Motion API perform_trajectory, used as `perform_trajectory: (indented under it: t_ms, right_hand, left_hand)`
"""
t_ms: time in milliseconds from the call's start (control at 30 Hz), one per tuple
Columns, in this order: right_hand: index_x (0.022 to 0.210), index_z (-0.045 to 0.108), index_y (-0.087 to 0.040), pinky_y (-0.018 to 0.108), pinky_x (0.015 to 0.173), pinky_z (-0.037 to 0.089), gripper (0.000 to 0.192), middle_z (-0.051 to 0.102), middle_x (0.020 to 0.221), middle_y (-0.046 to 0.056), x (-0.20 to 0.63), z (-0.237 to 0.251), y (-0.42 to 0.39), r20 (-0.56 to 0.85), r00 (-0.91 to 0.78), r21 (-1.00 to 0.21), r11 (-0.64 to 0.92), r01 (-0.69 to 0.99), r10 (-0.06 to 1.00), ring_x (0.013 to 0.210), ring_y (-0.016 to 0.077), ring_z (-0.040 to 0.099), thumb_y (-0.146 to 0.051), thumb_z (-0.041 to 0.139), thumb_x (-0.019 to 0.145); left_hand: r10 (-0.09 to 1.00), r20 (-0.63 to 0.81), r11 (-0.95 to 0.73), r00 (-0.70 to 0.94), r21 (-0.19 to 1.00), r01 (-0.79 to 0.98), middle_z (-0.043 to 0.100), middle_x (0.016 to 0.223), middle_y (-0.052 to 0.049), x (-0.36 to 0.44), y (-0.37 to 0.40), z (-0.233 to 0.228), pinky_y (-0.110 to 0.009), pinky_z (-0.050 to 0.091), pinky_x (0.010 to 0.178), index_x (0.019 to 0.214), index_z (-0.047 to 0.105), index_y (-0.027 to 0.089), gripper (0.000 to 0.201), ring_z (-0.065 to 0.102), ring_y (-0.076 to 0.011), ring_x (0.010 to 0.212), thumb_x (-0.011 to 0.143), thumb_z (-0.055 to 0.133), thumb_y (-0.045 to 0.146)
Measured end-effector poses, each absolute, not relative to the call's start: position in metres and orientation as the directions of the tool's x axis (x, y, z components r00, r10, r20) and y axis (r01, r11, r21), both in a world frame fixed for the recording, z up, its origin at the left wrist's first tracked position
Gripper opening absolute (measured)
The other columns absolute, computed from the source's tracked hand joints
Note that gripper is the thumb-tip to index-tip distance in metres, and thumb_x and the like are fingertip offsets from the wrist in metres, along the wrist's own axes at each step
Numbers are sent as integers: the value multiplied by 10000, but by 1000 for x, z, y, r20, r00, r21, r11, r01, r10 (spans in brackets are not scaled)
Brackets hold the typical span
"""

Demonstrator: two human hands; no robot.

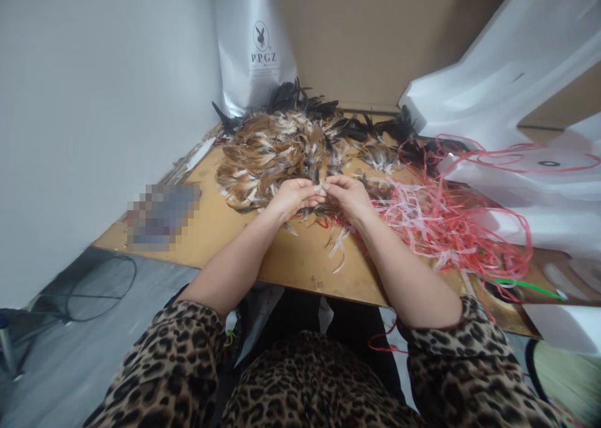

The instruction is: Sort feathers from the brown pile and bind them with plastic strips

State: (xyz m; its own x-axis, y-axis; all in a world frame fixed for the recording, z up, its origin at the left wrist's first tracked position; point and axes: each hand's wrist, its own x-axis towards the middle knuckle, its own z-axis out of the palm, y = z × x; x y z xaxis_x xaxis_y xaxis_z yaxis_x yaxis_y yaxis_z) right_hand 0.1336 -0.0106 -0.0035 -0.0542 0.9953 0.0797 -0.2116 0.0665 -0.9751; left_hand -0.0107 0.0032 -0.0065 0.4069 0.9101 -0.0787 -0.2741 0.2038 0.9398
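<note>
Over the front of the feather pile, my left hand [297, 198] and my right hand [350, 198] meet fingertip to fingertip. Both pinch the pale base of a small brown feather [322, 173], which points away from me. Just beyond my fingers spreads a heap of brown and cream feathers [263, 149], with black feathers [300, 99] along its back. To the right of my right hand lies a tangle of red and white ribbon strips [436, 221]. A few loose pale feather bits [340, 243] rest below my hands.
The wooden table [300, 271] has its front edge close to my body. A silver-white bag [253, 46] stands at the back against a cardboard panel [375, 46]. White sheeting [498, 59] covers the right side. A blurred-out item [164, 218] lies at the left edge.
</note>
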Motion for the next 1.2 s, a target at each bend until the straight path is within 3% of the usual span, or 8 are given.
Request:
perform_trajectory:
  t_ms: [200, 500, 700, 1000, 1200]
  right_hand:
    - [678, 567, -161, 186, 416, 332, 207, 525, 491, -47, 135, -5, -9, 59, -21, -983, 55, -174, 998, 414, 57, 438, -299, 670, 562]
    - [703, 546, -179, 237, 549, 449, 240, 566, 615, -38, 129, -3, -12, 39, 17, -961, 43, -273, 999, 548, 95, 541, -297, 679, 541]
    - [704, 552, -177, 237, 550, 453, 245, 564, 616, -40, 126, -5, -12, 52, 15, -960, 54, -274, 999, 534, 87, 531, -301, 685, 541]
    - [729, 579, -176, 239, 552, 435, 261, 598, 632, -18, 126, -4, -13, 70, -14, -965, 64, -254, 997, 549, 97, 546, -343, 677, 553]
    - [678, 574, -164, 193, 436, 348, 213, 538, 519, -36, 126, -1, -16, 111, 35, -986, 114, -120, 993, 434, 60, 438, -346, 641, 591]
  left_hand:
    - [915, -77, 197, 395, 942, -272, 638, 702, -72, -11, 2, -5, -153, 466, 540, 688, 567, 85, 164, 612, -101, 607, 632, 655, 211]
    - [909, -81, 201, 410, 945, -259, 648, 778, -102, -11, 1, -4, -148, 460, 538, 736, 600, 81, 175, 613, -100, 625, 645, 643, 225]
    - [898, -87, 208, 431, 947, -244, 646, 744, -88, -10, 1, -5, -153, 467, 565, 754, 610, 82, 162, 604, -89, 618, 652, 636, 206]
    - [916, -81, 201, 394, 940, -275, 639, 740, -75, -12, 3, -5, -159, 462, 555, 709, 588, 91, 167, 601, -84, 601, 631, 655, 223]
    - [941, -69, 180, 332, 932, -315, 619, 666, -37, -11, 6, -6, -148, 445, 517, 720, 577, 105, 172, 586, -74, 577, 620, 661, 217]
